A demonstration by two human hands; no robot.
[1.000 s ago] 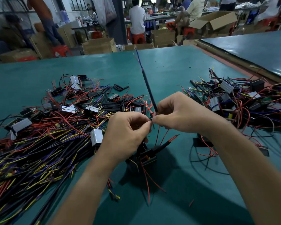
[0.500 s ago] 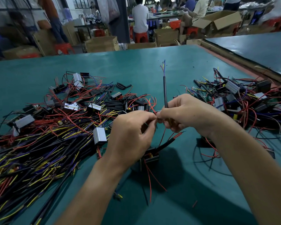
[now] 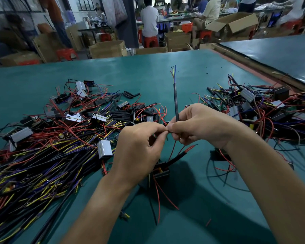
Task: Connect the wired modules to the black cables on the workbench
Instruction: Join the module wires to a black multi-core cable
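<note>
My right hand [image 3: 199, 125] grips a black cable [image 3: 176, 101] that stands nearly upright, its stripped blue, yellow and red cores fanning out at the top. My left hand [image 3: 139, 150] pinches a thin wire against the cable's lower end, thumb and forefinger tips meeting my right fingertips. Below my hands hangs a small black wired module [image 3: 161, 171] with red leads trailing down onto the green workbench [image 3: 148, 74]. The joint itself is hidden between my fingers.
A large heap of black cables with yellow and purple cores [image 3: 33, 166] fills the left, mixed with silver modules [image 3: 104, 149] and black sleeve pieces [image 3: 130, 94]. A second pile of wired modules [image 3: 264, 110] lies right. People sit among cardboard boxes [image 3: 106, 49] beyond the bench.
The black cable has swung from leaning left to almost upright. My hands stayed together at the same spot, and the view has shifted slightly.
</note>
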